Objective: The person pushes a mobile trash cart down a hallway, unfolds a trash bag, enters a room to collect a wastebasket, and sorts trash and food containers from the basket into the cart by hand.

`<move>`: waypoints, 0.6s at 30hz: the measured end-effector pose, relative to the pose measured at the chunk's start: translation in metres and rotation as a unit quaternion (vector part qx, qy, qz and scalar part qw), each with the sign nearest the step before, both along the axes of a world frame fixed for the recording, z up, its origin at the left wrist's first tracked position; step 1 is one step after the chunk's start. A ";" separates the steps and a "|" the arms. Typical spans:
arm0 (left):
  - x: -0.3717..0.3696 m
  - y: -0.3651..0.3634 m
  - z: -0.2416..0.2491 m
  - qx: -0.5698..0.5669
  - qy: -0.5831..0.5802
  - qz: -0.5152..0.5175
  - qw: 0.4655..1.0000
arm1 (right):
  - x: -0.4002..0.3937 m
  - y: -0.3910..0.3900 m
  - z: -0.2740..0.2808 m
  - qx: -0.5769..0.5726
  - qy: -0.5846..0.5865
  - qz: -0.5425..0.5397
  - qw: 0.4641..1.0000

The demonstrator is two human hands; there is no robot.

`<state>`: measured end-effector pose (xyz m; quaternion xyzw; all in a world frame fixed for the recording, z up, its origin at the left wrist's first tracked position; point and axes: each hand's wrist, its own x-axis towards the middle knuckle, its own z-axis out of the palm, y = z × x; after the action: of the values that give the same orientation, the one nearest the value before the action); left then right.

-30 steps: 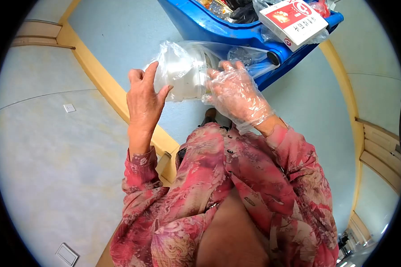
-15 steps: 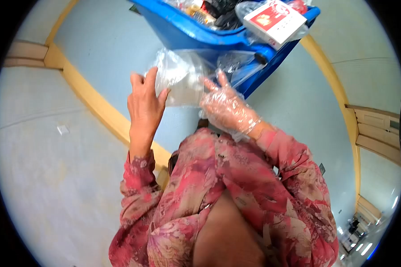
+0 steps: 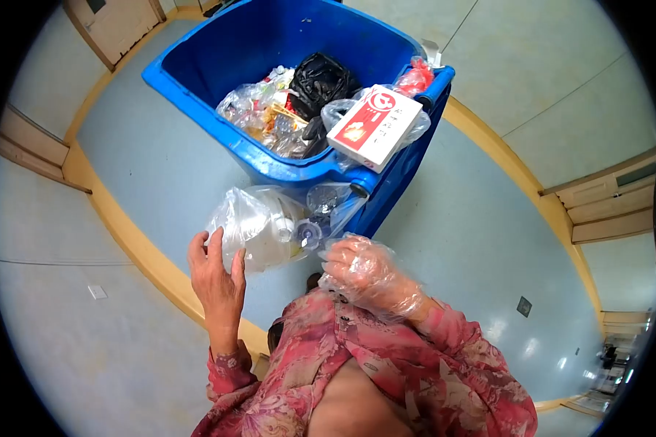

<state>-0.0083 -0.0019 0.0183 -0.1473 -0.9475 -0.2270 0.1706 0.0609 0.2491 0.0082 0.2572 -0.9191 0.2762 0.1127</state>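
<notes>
A clear plastic bag (image 3: pixel 251 222) hangs at the front of the blue wheeled bin (image 3: pixel 262 162), with see-through plastic bottles (image 3: pixel 310 233) inside it. My left hand (image 3: pixel 219 284) is bare, its fingers spread and its fingertips right at the bag's lower left side. On my right hand (image 3: pixel 364 269) is a thin clear disposable glove (image 3: pixel 397 298). Its fingers are curled closed beside the bag's lower right edge, and what they hold, if anything, is hidden.
The bin holds mixed rubbish with a black plastic bag (image 3: pixel 322 81) on top. A white and red box (image 3: pixel 375 127) rests on the bin's handle side, beside a red plastic bag (image 3: pixel 415 77). Grey-blue floor (image 3: pixel 459 211) runs between walls, with doors (image 3: pixel 116 29) along them.
The view has tilted up, so more of the bin's inside shows. My right hand's fingers, spread before, are now curled. My left hand remains spread at the bag's left side.
</notes>
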 end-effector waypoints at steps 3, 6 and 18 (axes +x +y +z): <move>0.005 0.024 0.017 0.047 0.007 -0.001 0.999 | 0.006 0.025 0.006 -0.037 0.006 -0.055 0.998; 0.007 0.066 0.025 0.111 0.016 -0.058 0.992 | 0.009 0.063 0.006 -0.072 0.021 -0.095 0.993; -0.040 0.213 0.048 0.239 -0.132 -0.042 0.961 | 0.016 0.253 0.006 -0.114 -0.053 -0.097 0.987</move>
<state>-0.0479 0.2114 0.0659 -0.1109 -0.8725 -0.4714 0.0645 0.0769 0.5026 0.0145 0.1374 -0.9069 0.3803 0.1184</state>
